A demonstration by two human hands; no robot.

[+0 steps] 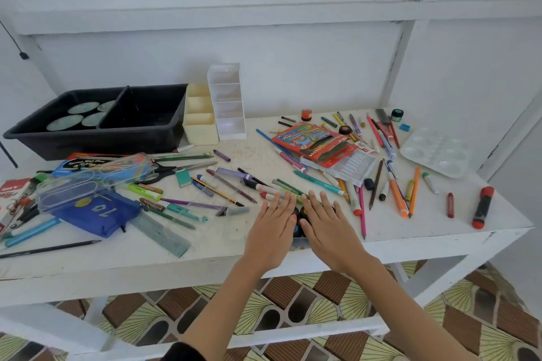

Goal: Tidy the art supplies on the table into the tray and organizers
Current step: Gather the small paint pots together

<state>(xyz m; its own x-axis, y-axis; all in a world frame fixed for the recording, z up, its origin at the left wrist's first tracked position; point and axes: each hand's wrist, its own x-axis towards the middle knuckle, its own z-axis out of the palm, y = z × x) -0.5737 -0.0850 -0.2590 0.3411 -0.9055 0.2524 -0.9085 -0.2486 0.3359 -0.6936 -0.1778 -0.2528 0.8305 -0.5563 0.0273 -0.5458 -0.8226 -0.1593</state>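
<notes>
Lying flat, fingers straight, left hand (272,226) and right hand (330,224) are laid over a dark object (299,218); pencils (362,214) are strewn every way on a white, wall-side table (146,255).

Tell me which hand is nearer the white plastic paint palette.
Right. The right hand lies left of the white plastic paint palette; the left hand, farther left still.

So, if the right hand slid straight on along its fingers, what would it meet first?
Probably the green pencils just beyond the right hand, then the teal pen; depth is unclear.
</notes>
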